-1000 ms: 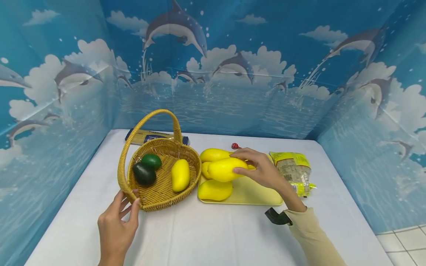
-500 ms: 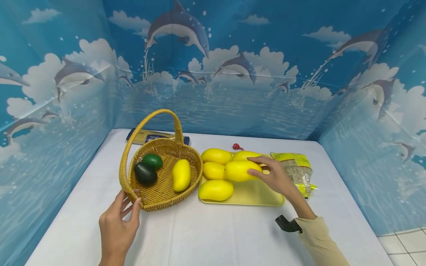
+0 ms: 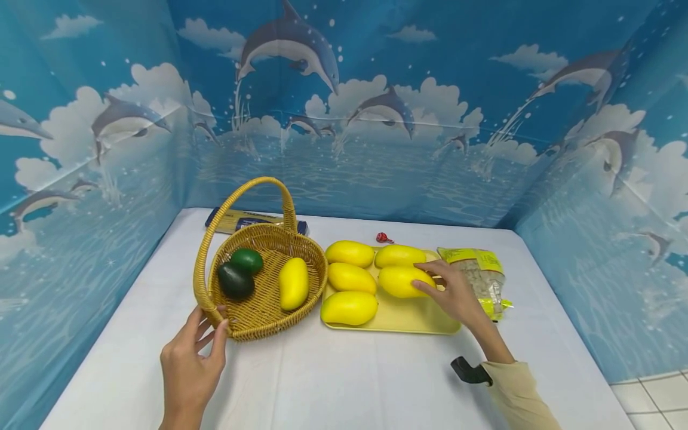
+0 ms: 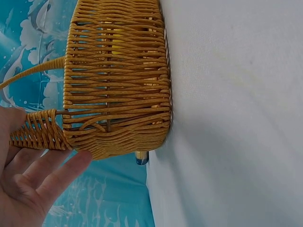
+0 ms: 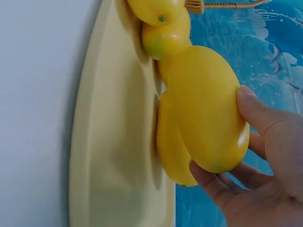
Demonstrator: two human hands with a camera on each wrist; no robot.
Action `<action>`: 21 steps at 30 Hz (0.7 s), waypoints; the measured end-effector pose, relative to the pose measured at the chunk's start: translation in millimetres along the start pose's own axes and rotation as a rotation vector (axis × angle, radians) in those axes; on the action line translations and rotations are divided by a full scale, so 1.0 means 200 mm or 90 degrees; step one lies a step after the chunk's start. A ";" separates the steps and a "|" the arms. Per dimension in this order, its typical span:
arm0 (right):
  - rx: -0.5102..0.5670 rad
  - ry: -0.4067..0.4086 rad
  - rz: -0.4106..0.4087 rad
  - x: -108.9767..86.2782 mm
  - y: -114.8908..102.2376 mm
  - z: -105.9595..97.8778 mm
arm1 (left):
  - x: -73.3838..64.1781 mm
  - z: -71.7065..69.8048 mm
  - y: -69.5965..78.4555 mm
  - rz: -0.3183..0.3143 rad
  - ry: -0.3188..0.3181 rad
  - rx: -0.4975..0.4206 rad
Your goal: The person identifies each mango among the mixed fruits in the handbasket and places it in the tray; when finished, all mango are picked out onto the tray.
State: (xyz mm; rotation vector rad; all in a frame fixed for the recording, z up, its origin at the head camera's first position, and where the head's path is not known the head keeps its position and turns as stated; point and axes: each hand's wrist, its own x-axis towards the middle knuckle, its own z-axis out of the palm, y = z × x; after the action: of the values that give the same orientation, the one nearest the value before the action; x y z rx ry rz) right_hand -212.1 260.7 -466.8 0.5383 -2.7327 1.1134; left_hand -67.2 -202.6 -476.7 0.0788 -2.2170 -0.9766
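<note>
My right hand (image 3: 454,295) pinches a yellow mango (image 3: 400,282) between thumb and fingers over the pale yellow tray (image 3: 414,316). In the right wrist view the held mango (image 5: 208,109) is raised off the tray. Beside it on the tray lie several more mangoes (image 3: 349,307), three in a left column and one at the back right. A wicker basket (image 3: 269,327) with a tall handle stands to the tray's left. Inside are two dark green avocados (image 3: 235,280) and one mango (image 3: 293,283). My left hand (image 3: 190,364) grips the basket where its handle meets the near-left rim.
Behind the basket lies a packet of spaghetti (image 3: 236,222). A small red-wrapped lollipop (image 3: 383,237) is behind the tray. At the tray's right sits a yellow and clear plastic bag (image 3: 475,272). Dolphin-print curtains (image 3: 349,167) enclose the white table (image 3: 322,382).
My right hand has carried the mango rightwards and lower, away from the left column of mangoes to the tray's right half. The left hand stays on the basket.
</note>
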 end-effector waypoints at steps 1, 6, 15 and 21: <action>-0.005 0.001 0.000 0.00 0.01 0.01 | 0.00 0.00 0.00 0.001 0.001 0.000; -0.024 0.002 0.001 0.00 0.02 0.04 | 0.00 0.00 0.00 -0.002 0.002 0.003; -0.035 0.007 0.021 0.02 0.05 0.08 | 0.00 0.00 0.00 0.000 0.003 -0.001; -0.037 0.007 0.035 0.04 0.06 0.10 | 0.00 0.00 0.00 0.000 0.003 0.005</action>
State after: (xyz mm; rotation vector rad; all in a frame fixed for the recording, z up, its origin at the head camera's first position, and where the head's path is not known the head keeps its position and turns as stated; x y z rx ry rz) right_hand -223.3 253.3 -487.0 0.4506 -2.7770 1.0415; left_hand -67.0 -202.8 -477.6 0.0843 -2.2160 -0.9674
